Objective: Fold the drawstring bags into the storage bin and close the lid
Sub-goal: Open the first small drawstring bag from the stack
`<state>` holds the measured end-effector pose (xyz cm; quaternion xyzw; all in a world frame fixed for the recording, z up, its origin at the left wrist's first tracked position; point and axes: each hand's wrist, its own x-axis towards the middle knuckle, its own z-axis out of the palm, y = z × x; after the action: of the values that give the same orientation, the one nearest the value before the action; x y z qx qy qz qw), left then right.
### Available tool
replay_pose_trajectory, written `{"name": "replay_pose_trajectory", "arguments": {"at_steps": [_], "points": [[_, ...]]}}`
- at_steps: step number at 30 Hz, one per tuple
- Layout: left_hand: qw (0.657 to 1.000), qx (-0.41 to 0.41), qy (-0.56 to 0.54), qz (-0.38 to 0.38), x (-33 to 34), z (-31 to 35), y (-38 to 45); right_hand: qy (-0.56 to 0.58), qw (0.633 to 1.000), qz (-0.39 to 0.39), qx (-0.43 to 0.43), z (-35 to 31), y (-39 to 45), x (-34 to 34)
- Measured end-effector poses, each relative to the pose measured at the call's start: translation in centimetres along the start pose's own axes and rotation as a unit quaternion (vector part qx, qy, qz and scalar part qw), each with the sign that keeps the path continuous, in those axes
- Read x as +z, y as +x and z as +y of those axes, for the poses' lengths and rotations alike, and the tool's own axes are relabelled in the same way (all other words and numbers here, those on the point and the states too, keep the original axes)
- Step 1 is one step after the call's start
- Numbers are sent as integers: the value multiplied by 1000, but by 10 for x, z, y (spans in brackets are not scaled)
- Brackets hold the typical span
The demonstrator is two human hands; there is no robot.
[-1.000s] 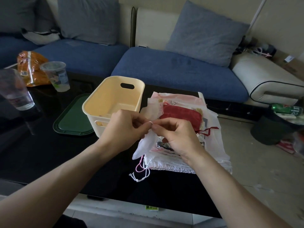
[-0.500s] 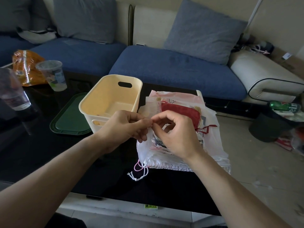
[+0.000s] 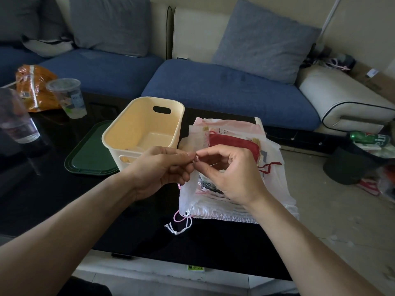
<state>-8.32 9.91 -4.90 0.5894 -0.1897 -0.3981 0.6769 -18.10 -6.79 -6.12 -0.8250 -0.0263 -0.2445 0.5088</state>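
Since a second ago both hands have lifted slightly, fingertips still meeting. Left to right: two plastic cups far left, one green lid, one cream storage bin. Left hand and right hand both pinch a sheer white bag, probably its corner, over the bag pile just right of the bin.

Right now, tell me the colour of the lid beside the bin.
Dark green lid, clearest in the head view.
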Motion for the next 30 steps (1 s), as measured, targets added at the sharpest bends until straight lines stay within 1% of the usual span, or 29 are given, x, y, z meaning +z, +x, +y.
{"name": "replay_pose_trajectory", "arguments": {"at_steps": [3,5,9,11,12,15,17,21,23,27,30], "points": [[1000,12,23,8,1,0,0,17,1000,-2,21,2,0,0],[997,23,69,21,2,-1,0,40,998,7,56,3,1,0],[980,53,166,92,1,-9,4,129,978,43,157,3,2,1],[969,67,208,115,3,-12,6,159,969,53,182,2,3,1],[968,71,208,122,5,-13,6,175,965,52,190,0,4,1],[977,73,159,125,8,-16,11,223,951,43,208,-5,6,2],[980,74,138,120,11,-20,12,224,949,59,214,-6,6,3],[994,84,49,58,15,-27,12,197,948,104,227,-4,8,2],[995,88,22,46,17,-26,11,202,944,113,233,-4,9,0],[994,90,50,23,18,-25,11,200,943,120,236,-4,9,-2],[994,74,81,11,18,-24,9,204,939,131,242,-5,9,-4]]}}
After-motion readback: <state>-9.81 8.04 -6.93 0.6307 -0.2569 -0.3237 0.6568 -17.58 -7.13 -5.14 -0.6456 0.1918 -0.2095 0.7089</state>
